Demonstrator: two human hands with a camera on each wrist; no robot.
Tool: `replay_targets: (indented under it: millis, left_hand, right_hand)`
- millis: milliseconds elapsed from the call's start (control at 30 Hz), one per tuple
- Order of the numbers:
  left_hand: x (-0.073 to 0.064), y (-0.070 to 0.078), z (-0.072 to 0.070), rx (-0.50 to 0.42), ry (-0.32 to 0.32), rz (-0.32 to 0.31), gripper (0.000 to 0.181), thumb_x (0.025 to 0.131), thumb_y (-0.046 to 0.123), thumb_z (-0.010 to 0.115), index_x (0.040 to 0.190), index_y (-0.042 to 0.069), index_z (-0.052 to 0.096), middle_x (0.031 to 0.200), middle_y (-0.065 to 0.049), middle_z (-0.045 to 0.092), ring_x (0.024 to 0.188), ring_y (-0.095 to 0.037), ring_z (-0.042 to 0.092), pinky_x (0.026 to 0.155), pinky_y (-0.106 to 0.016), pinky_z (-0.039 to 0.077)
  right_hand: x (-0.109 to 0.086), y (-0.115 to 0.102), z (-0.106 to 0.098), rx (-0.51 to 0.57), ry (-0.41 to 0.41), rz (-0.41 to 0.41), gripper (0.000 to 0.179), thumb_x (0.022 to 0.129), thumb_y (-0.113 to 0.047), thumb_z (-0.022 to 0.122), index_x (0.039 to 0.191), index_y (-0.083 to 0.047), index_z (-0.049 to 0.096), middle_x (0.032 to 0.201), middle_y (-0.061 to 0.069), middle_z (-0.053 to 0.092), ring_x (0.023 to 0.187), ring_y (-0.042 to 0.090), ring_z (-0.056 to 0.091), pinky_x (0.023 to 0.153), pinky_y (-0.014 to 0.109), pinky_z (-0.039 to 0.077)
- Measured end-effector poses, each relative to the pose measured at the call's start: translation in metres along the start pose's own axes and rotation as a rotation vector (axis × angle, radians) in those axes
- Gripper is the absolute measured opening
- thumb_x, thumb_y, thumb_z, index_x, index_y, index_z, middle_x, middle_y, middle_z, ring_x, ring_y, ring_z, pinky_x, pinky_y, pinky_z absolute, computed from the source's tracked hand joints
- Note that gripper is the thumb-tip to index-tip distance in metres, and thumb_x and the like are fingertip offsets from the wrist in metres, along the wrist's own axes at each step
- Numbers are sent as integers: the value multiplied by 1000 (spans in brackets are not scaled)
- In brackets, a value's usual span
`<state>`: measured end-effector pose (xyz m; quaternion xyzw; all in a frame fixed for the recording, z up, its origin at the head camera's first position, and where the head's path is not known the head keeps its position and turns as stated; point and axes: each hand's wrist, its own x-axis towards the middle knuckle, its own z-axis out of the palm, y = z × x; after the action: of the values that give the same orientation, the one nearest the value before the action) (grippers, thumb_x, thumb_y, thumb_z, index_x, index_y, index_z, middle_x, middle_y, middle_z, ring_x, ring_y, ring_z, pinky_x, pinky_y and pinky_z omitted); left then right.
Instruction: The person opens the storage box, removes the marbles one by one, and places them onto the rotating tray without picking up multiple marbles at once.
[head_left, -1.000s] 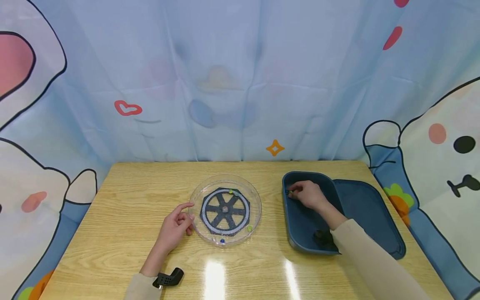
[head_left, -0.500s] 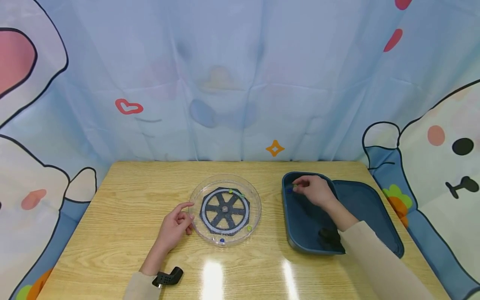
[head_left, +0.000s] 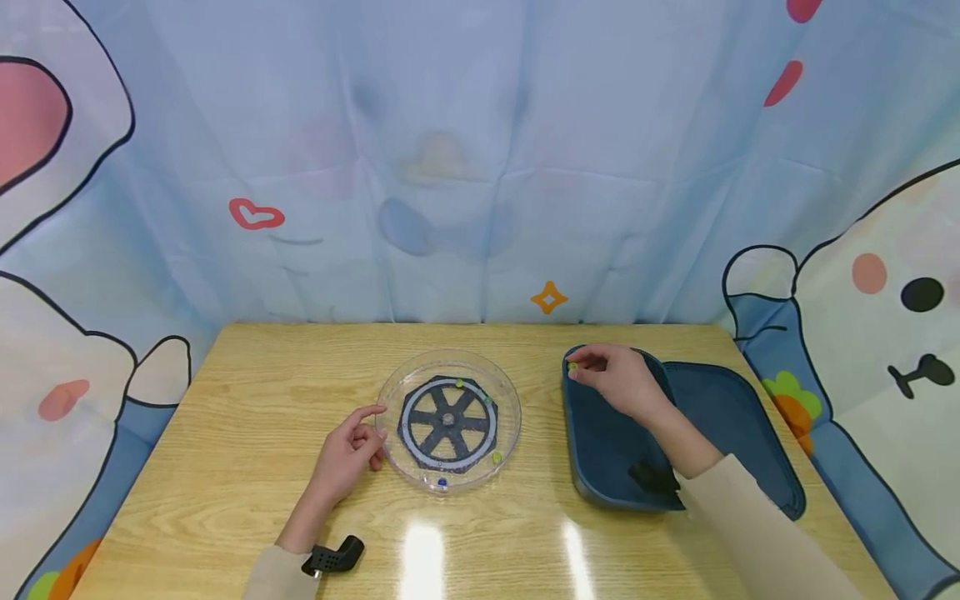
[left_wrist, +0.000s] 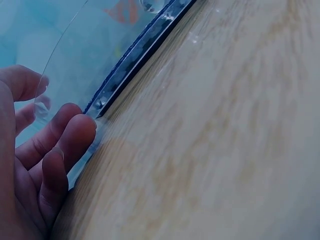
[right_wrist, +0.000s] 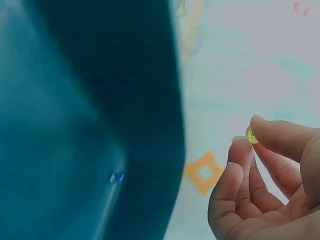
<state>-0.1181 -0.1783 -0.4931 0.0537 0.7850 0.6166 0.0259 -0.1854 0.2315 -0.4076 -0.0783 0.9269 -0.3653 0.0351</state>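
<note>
My left hand [head_left: 348, 458] holds the near-left rim of a clear round dish [head_left: 388, 457]. Inside lies a dark six-spoked wheel shape [head_left: 447, 422] with a pale ring. Several small marbles sit in the dish, among them a blue one [head_left: 442, 482] and a yellow-green one [head_left: 497, 457]. Over the far-left corner of a dark blue box [head_left: 600, 492], my right hand [head_left: 626, 383] pinches a yellow marble [right_wrist: 251, 135] between thumb and fingertip. In the right wrist view, a blue marble [right_wrist: 117, 176] lies at the bottom of the box.
A dark blue lid [head_left: 738, 425] lies right of the box, partly under its side. Black wrist devices sit at both sleeves, the left one [head_left: 337, 556] over the wooden table [head_left: 225, 467]. A printed curtain [head_left: 450, 167] hangs behind the table.
My right hand has risen from the bottom of the box to its far-left rim, with the yellow marble now showing in its fingertips. The left hand and dish keep their place.
</note>
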Motion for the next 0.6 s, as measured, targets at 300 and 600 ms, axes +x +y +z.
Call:
replay_targets:
  millis: [300,600]
  left_hand:
    - [0,-4,1,7,1,6,38,98,3,61,136,0,56,75,-20,63,59,-36,62,55,-33,53]
    - [0,-3,1,15,7,13,37,98,1,60,135,-1,56,74,-19,63,58,-36,62,55,-35,54]
  right_hand:
    - [-3,-35,28,-1,-53,-127,16,94,-12,70,110,-8,73,95,1,68,84,17,63,69,35,53]
    - [-6,-59,61,13,-202,-171,14,92,-10,72,106,-9,74,88,-5,65,78,13,59,66,31,51]
